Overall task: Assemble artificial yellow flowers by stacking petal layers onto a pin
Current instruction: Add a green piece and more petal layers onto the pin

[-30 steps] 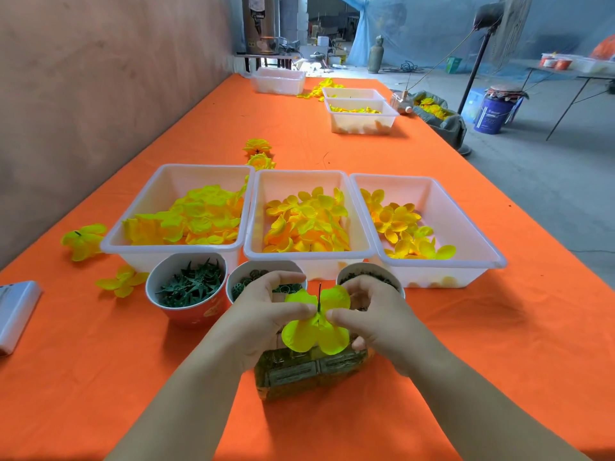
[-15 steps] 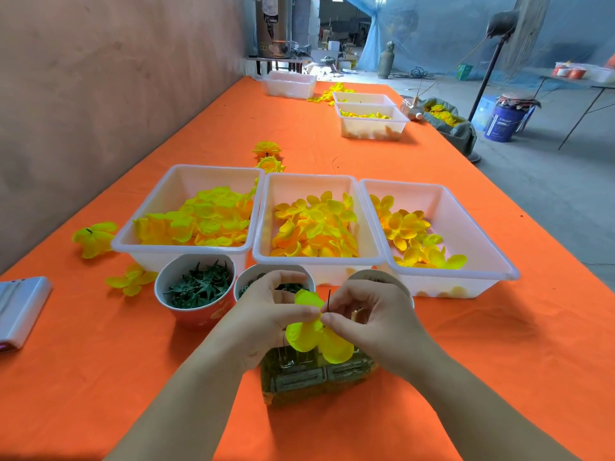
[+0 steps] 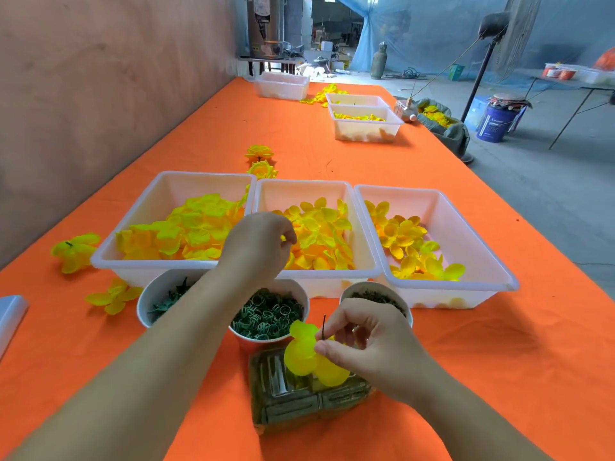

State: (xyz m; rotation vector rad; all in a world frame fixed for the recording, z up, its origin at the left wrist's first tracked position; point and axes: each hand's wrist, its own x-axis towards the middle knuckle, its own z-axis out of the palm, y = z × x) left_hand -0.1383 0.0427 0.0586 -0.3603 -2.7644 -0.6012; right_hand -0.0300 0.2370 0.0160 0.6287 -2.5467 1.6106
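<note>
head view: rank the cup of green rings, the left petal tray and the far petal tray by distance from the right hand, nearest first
1. Cup of green rings, just left of the right hand holding the pin.
2. Left petal tray, farther back on the left.
3. Far petal tray, well up the table, right side.

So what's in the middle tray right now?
Orange-yellow petal layers lie heaped in the middle tray; the left hand reaches in at its left side, hiding what lies beneath and whatever its fingertips touch.

Near the table's [image 3: 482, 367] front edge, the right hand [image 3: 372, 344] pinches a pin [image 3: 323, 325] bearing a yellow petal layer [image 3: 302, 359]; the left hand's [image 3: 258, 246] curled fingers touch the middle tray's [image 3: 301, 184] petals [image 3: 321, 229].
</note>
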